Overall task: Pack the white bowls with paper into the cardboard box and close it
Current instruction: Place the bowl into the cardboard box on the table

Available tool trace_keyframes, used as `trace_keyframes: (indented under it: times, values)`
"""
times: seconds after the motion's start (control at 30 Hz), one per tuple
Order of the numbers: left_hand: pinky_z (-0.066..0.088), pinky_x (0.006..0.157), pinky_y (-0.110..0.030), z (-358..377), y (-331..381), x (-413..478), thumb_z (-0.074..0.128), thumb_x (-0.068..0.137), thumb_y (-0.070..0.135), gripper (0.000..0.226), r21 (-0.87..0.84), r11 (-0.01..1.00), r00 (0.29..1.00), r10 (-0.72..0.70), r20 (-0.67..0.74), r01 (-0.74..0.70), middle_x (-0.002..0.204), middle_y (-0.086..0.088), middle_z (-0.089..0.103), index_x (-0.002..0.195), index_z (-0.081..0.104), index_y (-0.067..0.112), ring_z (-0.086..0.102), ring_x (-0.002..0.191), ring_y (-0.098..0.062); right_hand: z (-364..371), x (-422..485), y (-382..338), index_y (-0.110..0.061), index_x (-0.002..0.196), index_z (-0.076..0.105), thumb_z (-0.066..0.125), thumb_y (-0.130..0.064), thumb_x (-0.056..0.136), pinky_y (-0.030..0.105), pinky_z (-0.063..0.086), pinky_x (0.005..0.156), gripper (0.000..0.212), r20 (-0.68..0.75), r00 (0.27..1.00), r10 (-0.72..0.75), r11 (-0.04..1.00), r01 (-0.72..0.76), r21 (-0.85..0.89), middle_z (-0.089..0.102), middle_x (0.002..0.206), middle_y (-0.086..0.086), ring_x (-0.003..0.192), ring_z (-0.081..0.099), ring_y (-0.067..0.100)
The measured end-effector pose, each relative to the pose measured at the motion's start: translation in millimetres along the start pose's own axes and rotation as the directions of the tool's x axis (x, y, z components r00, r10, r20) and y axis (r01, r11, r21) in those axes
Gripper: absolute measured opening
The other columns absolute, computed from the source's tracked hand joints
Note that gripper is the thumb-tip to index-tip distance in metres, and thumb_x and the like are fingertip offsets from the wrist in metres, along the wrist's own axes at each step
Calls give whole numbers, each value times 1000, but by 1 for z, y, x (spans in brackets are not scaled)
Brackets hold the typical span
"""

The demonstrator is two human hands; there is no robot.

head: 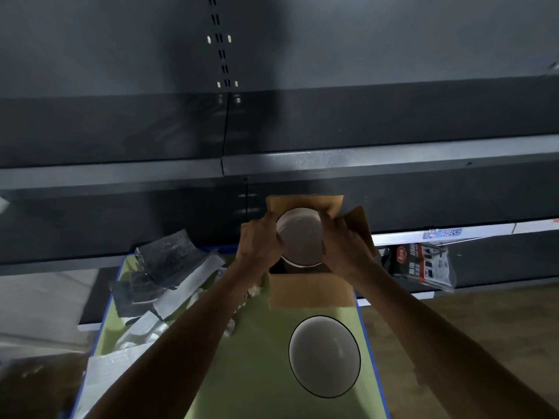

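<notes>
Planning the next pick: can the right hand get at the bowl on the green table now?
Probably not yet: the right hand grips the held bowl over the cardboard box. Once freed, nothing seems to block the table bowl.

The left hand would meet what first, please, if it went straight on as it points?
Beyond the white bowl the left hand grips, probably the far flap of the cardboard box; depth unclear.

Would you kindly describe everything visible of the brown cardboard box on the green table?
The brown cardboard box stands upright and open at the far end of the green table, its plain flaps spread outward. The left hand and right hand hold a round white bowl at its opening, hiding most of the inside.
</notes>
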State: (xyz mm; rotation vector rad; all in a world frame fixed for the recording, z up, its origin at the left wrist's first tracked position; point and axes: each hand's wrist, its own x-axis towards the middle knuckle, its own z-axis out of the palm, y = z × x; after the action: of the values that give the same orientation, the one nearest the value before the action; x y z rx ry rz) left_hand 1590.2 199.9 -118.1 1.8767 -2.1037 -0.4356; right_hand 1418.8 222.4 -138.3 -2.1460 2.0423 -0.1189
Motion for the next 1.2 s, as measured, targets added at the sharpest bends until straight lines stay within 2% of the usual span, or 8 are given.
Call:
trace_keyframes:
  times: [0.2, 0.27, 0.33, 0.5, 0.6, 0.83, 1.0, 1.2]
  values:
    - [26, 52, -13, -9, 1, -39, 49, 86, 8, 30, -101, 992, 996, 77, -49, -82, 105, -8, 65, 112, 62, 15, 56, 83, -21, -23, -40, 6, -13, 145, 33, 54, -14, 90, 44, 50, 80, 59, -137, 986, -91, 988, 107, 115, 48, 131, 13, 110, 55, 37]
    - [23, 47, -13, -7, 2, -56, 49, 86, 9, 22, -98, 992, 996, 79, -52, -83, 103, -9, 62, 104, 60, 15, 48, 76, -17, -24, -56, 8, -13, 140, 42, 58, -9, 87, 44, 49, 73, 56, -169, 981, -100, 980, 126, 153, 52, 128, 14, 109, 55, 40]
    - [22, 47, -13, -2, 2, -74, 49, 87, 11, 17, -115, 990, 996, 76, -52, -82, 100, -11, 63, 100, 59, 15, 53, 72, -20, -21, -72, 11, -15, 138, 45, 59, -9, 86, 41, 47, 69, 55, -161, 982, -93, 976, 122, 182, 54, 126, 14, 102, 58, 42]
    - [45, 56, -32, 5, 10, -117, 49, 86, 12, 25, -131, 991, 999, 31, -21, -33, 87, -9, 69, 109, 59, 15, 66, 76, -30, -5, -108, 15, -20, 141, 42, 57, -12, 89, 40, 44, 67, 55, -76, 995, -62, 967, 78, 242, 57, 118, 15, 88, 62, 44]
    - [39, 57, -30, 13, 12, -139, 49, 87, 11, 27, -153, 988, 1000, 6, 25, -2, 91, -10, 70, 112, 58, 15, 66, 81, -31, 4, -127, 17, -15, 133, 50, 60, -9, 84, 39, 43, 61, 51, -63, 995, -81, 972, 92, 218, 58, 100, 17, 75, 61, 45]
    - [42, 52, -28, 30, 5, -171, 54, 85, 9, 25, -167, 986, 1000, -5, 21, 8, 74, -8, 68, 110, 56, 12, 62, 62, -23, 18, -149, 18, -20, 135, 46, 56, -14, 88, 32, 35, 60, 48, 9, 998, -68, 977, 65, 205, 54, 97, 10, 78, 61, 39]
    - [52, 55, -35, 45, 2, -186, 52, 90, 11, 28, -200, 980, 997, 8, 79, 8, 79, -10, 71, 118, 52, 11, 68, 66, -24, 22, -154, 21, -22, 136, 40, 52, -18, 92, 31, 36, 63, 46, 73, 995, -74, 979, 58, 194, 52, 103, 8, 87, 62, 34]
    - [44, 58, -32, 58, -2, -196, 53, 88, 14, 29, -187, 982, 994, -22, 103, 41, 83, -11, 72, 117, 51, 13, 68, 76, -31, 33, -164, 23, -25, 138, 37, 52, -20, 93, 32, 35, 60, 48, 101, 990, -95, 983, 77, 168, 52, 109, 7, 85, 64, 33]
